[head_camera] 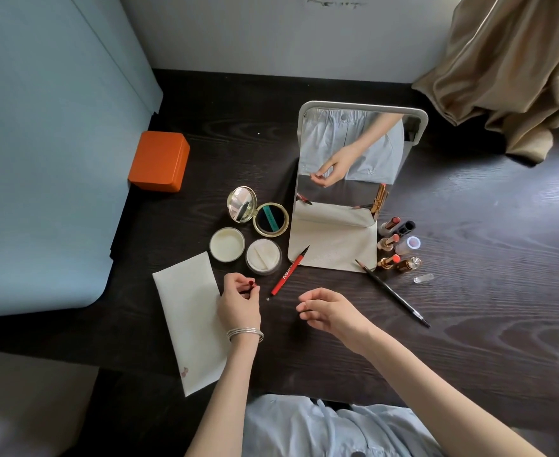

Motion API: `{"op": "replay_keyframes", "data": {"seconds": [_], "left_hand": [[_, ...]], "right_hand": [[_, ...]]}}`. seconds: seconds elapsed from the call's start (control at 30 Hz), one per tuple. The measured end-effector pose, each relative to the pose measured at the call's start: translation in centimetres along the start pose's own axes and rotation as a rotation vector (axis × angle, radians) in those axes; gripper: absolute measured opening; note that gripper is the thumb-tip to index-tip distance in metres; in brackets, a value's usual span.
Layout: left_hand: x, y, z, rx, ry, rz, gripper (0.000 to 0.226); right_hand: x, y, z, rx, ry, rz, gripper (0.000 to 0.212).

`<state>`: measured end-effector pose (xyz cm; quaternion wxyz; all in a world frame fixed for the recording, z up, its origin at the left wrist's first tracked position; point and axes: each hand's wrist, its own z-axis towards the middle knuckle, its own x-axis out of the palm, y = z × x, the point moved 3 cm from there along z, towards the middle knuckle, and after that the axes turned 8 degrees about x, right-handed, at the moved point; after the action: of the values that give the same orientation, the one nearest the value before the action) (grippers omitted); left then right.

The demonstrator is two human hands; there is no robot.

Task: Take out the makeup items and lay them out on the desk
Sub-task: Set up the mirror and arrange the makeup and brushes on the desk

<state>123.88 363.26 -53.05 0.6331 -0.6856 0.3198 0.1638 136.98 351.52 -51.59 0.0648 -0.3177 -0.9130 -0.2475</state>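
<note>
Two hands over a dark desk of laid-out makeup

Head view: two bare hands hover above the near middle of the dark wood-grain desk (469, 324). The left hand (238, 301), with thin silver bangles (245, 334) at the wrist, has its fingers curled and pinches a small dark red cap (251, 284) between thumb and fingertip. The right hand (329, 311) hangs just above the desk with fingers loosely curled; I cannot tell whether it holds anything.

Between the hands, slightly toward the far edge, a slim red eyeliner pen (288, 273) lies uncapped, its dark tip resting on the cream base of the white-framed standing mirror (354, 179). A long black eyebrow pencil (393, 295) lies diagonally to the right of the right hand, its point touching the mirror base.

Left of the mirror sit an open gold compact (258, 212), a round white jar lid (227, 244) and a clear jar with a white powder puff (263, 257), all close together. A flat white cloth pouch (189, 318) lies toward the near left edge, partly under the left wrist.

Right of the mirror base stands a cluster of gold-cased lipsticks (392, 240) with loose caps, one small clear cap (423, 278) just nearer.

An orange rectangular box (159, 161) sits at the left edge. Tan curtain fabric (509, 77) drapes over the far right corner.
</note>
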Motion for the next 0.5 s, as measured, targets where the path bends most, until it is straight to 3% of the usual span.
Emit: {"op": "replay_keyframes", "data": {"seconds": [0.5], "left_hand": [[0.2,0.7,1.5,0.005,-0.101,-0.001,0.015]], "right_hand": [[-0.4,-0.1,0.2,0.02,-0.016,-0.019,0.015]]}}
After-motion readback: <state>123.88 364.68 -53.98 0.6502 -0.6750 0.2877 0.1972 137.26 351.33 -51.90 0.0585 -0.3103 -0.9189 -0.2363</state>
